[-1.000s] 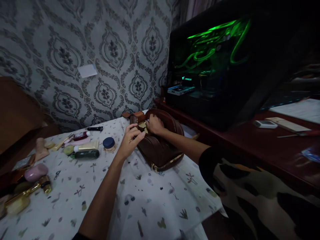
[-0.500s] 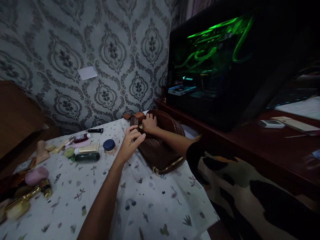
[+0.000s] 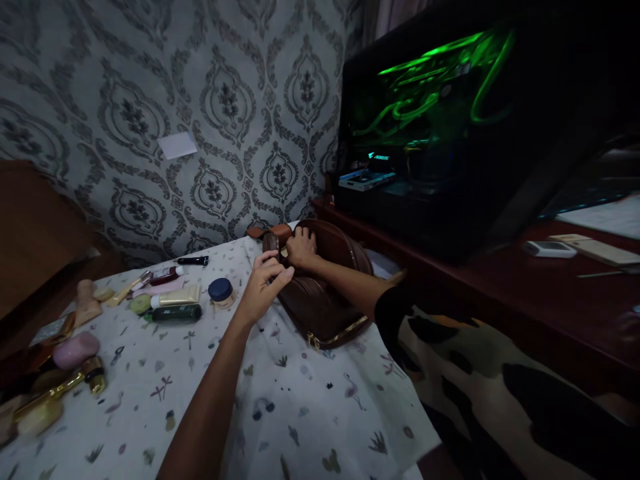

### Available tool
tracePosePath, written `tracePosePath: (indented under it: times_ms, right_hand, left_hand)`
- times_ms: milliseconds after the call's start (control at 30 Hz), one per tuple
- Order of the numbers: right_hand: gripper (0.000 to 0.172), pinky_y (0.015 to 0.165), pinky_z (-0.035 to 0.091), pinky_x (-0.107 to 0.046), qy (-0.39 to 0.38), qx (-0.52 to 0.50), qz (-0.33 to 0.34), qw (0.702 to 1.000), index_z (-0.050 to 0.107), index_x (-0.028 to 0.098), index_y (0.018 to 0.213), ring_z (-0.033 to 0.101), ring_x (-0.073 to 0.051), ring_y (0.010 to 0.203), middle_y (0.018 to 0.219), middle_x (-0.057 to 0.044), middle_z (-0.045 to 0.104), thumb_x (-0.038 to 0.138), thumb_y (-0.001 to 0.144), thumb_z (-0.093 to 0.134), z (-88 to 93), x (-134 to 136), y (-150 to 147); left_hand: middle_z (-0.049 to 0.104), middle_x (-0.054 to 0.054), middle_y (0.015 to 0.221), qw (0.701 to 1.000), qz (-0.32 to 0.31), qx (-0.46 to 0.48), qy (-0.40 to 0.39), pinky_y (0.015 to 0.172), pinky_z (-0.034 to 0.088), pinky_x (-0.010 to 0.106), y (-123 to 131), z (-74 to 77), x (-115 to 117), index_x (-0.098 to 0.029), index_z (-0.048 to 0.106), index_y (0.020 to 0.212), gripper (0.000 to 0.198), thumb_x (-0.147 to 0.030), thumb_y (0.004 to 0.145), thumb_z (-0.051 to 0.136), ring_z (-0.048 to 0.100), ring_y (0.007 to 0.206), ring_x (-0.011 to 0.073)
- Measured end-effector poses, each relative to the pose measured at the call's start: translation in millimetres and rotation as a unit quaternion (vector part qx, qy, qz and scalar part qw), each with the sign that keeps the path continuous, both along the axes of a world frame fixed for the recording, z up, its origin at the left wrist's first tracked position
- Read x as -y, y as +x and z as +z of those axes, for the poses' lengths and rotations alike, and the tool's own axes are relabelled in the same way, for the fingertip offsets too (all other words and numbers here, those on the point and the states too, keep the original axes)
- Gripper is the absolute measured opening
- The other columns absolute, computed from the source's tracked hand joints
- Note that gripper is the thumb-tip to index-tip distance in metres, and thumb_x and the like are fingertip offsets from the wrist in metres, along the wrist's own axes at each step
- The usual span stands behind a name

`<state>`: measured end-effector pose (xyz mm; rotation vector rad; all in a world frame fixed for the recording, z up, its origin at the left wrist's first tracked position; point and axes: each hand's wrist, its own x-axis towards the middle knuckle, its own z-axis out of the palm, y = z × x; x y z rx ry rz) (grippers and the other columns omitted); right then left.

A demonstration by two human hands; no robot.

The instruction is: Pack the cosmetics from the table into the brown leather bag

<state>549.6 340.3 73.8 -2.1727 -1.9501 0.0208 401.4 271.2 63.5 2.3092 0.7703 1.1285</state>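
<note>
A brown leather-look bag point(image 3: 325, 313) with a gold zip lies unzipped on the patterned cloth, its mouth facing up. My left hand point(image 3: 264, 283) is at the bag's left rim, fingers bent over the edge and thumb on the near side. Inside the mouth is my right hand point(image 3: 301, 250), its fingers curled downward and the tips out of sight. Whatever those fingers grip is hidden. Left of the bag stands a small jar with a dark blue lid point(image 3: 221, 292). Beyond it lie a dark green tube point(image 3: 176, 313) and a cream tube point(image 3: 176, 296).
More cosmetics, among them a pink rounded item point(image 3: 76, 350), cluster on the left of the white printed cloth point(image 3: 210, 427). A dark computer case point(image 3: 400, 200) with green lighting stands on the red-brown desk point(image 3: 500, 300) to the right. Patterned wallpaper point(image 3: 225, 100) rises behind.
The view has shifted very slightly, so everything sits a few pixels to the right. Both hands keep nearly the same place at the bag.
</note>
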Motion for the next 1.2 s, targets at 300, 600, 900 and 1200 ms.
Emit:
tracePosePath:
  times_ms: [300,600,900,1200]
  right_hand:
    - [0.06,0.092,0.048,-0.029,-0.027,-0.132,-0.041,0.99,0.053,0.008,0.135,0.059,-0.027,0.119,0.133,-0.019,0.058,0.05,0.092,0.056,24.1,34.6,27.3]
    - [0.047,0.068,0.049,-0.02,-0.094,-0.171,-0.037,0.98,0.074,0.012,0.102,0.071,-0.024,0.092,0.093,-0.01,0.075,0.029,0.061,0.089,4.7,65.1,44.9]
    - [0.047,0.068,0.048,-0.019,-0.098,-0.183,-0.051,0.977,0.074,0.013,0.111,0.07,-0.026,0.103,0.107,-0.012,0.075,0.034,0.07,0.085,-6.5,56.4,40.6]
    - [0.053,0.073,0.048,-0.019,-0.084,-0.183,-0.057,0.978,0.069,0.013,0.121,0.07,-0.025,0.106,0.112,-0.013,0.073,0.034,0.074,0.083,-9.5,56.4,35.6]
  left_hand:
    - [0.053,0.004,0.071,1.0,-0.002,0.006,-0.005,0.115,0.032,0.043,0.2,1.2,2.6,-0.022,0.058,0.068,0.042,-0.051,0.097,0.045,0.045,0.125,0.0261]
    - [0.056,0.004,0.073,1.0,0.002,0.009,-0.011,0.115,0.03,0.042,-0.6,0.1,0.7,-0.022,0.058,0.068,0.044,-0.055,0.096,0.045,0.044,0.125,0.0267]
    - [0.051,0.003,0.071,1.0,0.004,-0.007,0.013,0.116,0.03,0.04,1.9,0.5,2.1,-0.023,0.054,0.066,0.048,-0.056,0.097,0.041,0.048,0.12,0.0247]
    - [0.054,0.004,0.073,1.0,-0.001,0.0,0.012,0.115,0.031,0.04,1.7,-1.4,2.6,-0.023,0.058,0.07,0.044,-0.053,0.098,0.042,0.046,0.124,0.025]
